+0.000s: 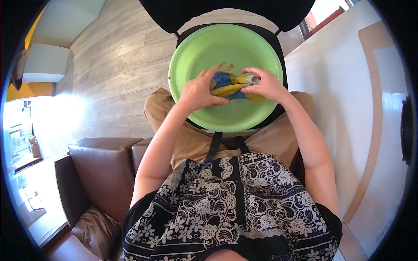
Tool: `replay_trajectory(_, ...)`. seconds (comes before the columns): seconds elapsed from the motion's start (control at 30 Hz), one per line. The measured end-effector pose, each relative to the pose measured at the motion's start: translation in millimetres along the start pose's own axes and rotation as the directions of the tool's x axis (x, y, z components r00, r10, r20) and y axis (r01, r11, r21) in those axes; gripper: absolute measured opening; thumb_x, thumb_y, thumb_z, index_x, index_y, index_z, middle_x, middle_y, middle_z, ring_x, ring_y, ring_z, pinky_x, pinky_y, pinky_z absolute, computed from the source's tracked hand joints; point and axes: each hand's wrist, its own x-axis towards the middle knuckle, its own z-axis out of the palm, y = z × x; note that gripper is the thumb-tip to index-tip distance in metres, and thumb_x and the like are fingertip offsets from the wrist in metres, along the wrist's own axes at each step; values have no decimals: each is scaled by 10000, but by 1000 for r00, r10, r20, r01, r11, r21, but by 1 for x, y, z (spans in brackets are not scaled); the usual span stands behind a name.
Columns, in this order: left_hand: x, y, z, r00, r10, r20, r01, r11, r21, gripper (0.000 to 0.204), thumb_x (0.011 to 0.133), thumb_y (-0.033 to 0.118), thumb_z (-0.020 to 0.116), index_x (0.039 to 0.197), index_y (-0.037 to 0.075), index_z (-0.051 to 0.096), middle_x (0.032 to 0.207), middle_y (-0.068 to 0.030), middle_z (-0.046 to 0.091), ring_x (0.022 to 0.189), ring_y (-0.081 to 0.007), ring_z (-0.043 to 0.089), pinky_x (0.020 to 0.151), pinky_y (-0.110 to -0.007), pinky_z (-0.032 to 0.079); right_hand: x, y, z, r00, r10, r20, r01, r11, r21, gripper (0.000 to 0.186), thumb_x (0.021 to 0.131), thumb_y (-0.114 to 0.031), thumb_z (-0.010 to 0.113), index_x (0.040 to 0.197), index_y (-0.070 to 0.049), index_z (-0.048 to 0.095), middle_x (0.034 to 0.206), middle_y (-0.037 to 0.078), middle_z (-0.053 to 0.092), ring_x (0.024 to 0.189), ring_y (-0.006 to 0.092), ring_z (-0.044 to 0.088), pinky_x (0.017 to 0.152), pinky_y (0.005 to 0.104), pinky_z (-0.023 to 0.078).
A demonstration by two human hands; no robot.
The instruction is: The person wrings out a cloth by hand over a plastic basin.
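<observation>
A round light-green plastic basin [187, 58] rests on the seat of a black chair in front of me. Over its middle, a crumpled blue and yellow cloth item [228, 90] is between my hands, with a small white part by the right fingers; its exact kind does not show. My left hand [201, 90] curves round the item's left side, thumb toward me and fingers on the far side. At the opposite end, my right hand [266, 85] has fingers and thumb closed on it. Some red marking shows on the basin's floor just beyond the item.
The black chair's backrest [226, 8] rises beyond the basin. A white wall [331, 82] runs close along my right. Brown leather seating [104, 172] with a brown cushion [96, 232] is at my left. Wood-look floor [130, 56] and pale cabinets [45, 63] lie farther left.
</observation>
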Motion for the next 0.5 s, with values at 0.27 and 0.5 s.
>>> replay_trajectory(0.27,14,-20,41,998,-58,-9,42,806,-590,281,824,159,593,1082,49,606,991,-94,619,882,-220,608,788,-344,475,28,23,22,880,-244,-408,435,759,484,339,831,-210,649,1097,-18,563,998,82,622,879,165,597,786,281,467)
replay_trajectory(0.5,27,-14,64,904,-366,221,161,-187,-969,424,910,350,537,1223,66,504,999,-59,614,870,-163,591,804,-308,478,22,-47,69,698,-380,-607,497,867,30,261,845,-249,621,932,-9,572,850,154,628,754,290,622,661,355,476)
